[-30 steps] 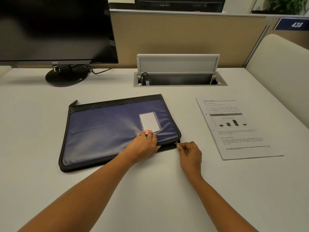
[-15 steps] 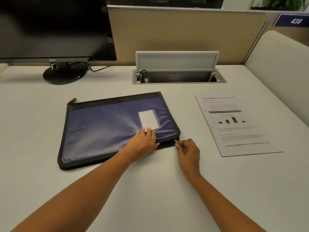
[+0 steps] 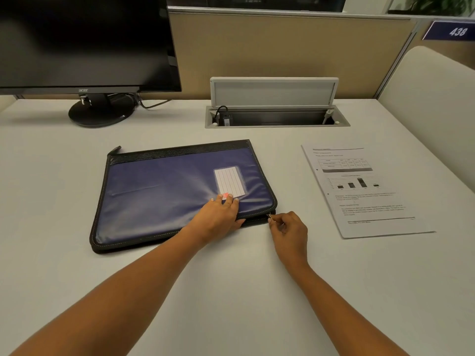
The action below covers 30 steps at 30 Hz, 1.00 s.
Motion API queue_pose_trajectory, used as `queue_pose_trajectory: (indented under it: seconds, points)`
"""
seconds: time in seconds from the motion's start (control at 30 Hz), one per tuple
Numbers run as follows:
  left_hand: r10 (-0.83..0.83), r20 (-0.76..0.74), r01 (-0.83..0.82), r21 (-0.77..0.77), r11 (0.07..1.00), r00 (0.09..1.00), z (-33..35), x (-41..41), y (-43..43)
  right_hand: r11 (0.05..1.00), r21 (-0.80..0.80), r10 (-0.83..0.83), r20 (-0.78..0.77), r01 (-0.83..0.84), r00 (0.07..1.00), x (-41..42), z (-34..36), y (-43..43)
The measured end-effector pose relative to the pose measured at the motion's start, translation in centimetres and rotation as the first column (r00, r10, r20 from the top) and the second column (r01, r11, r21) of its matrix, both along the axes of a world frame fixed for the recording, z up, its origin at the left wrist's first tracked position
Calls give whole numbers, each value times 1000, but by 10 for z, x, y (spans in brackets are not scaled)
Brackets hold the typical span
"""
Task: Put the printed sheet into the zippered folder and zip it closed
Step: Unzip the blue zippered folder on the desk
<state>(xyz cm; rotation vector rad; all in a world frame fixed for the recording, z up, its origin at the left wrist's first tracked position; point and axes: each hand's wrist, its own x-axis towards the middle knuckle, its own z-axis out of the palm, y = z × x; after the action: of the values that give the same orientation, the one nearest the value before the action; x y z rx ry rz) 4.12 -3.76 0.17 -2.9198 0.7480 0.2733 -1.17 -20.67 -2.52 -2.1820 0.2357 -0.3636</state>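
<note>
Zippered folder (image 3: 167, 201) and printed sheet (image 3: 365, 191) lying apart on the tabletop (image 3: 231, 291).
The sheet is resting face up to the folder's right, not touching it; your left grip (image 3: 218, 217) is pressing flat-fingered on the folder near its right front corner, and your right grip (image 3: 289, 228) is pinching the small zipper pull (image 3: 271, 217) there.

Monitor (image 3: 84, 39) cropped top-left, printed sheet (image 3: 365, 191) text illegible, zipper pull (image 3: 270, 216) mostly hidden
</note>
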Motion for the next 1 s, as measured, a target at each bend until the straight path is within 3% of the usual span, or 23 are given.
queue_pose_trajectory:
  seconds: [0.17, 0.27, 0.43, 0.87, 1.0]
  points:
    - [8, 15, -6, -100, 995, 1000, 5, -2, 6, 996, -85, -9, 7, 9, 1000, 5, 1, -1]
    - [16, -17, -19, -154, 988, 1000, 4, -8, 14, 985, -141, 101, 10, -99, 995, 9, 2, -6]
    - [-10, -33, 8, -64, 998, 999, 3, -10, 14, 929, -307, 194, -67, -206, 979, 17, 4, -15]
    - [-21, -106, 21, -1, 1000, 994, 10, -6, 11, 917, -312, 186, -214, -248, 959, 56, 19, -29]
    - [-4, -113, 4, -7, 1000, 994, 10, -6, 9, 921, -293, 207, -197, -259, 958, 49, 14, -30]
